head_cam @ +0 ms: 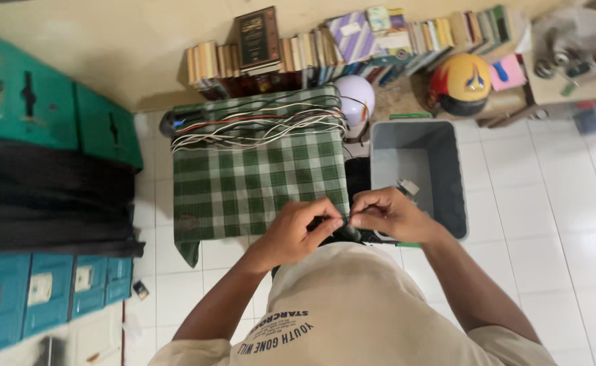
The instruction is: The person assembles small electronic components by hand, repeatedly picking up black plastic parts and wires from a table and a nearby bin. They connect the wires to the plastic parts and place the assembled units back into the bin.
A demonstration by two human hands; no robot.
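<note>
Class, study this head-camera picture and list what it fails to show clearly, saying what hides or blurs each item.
1. Head view: whatever the left hand and right hand pinch between them is too small and covered by the fingertips.
2. The surface under the green checked cloth is hidden by the cloth.
3. The small pale item in the grey bin is too small to identify.
4. The teal boxes are cut off by the left edge.

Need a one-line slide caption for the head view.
Both hands, left and right, pinch something small beside a green checked cloth draped with wires.
</note>
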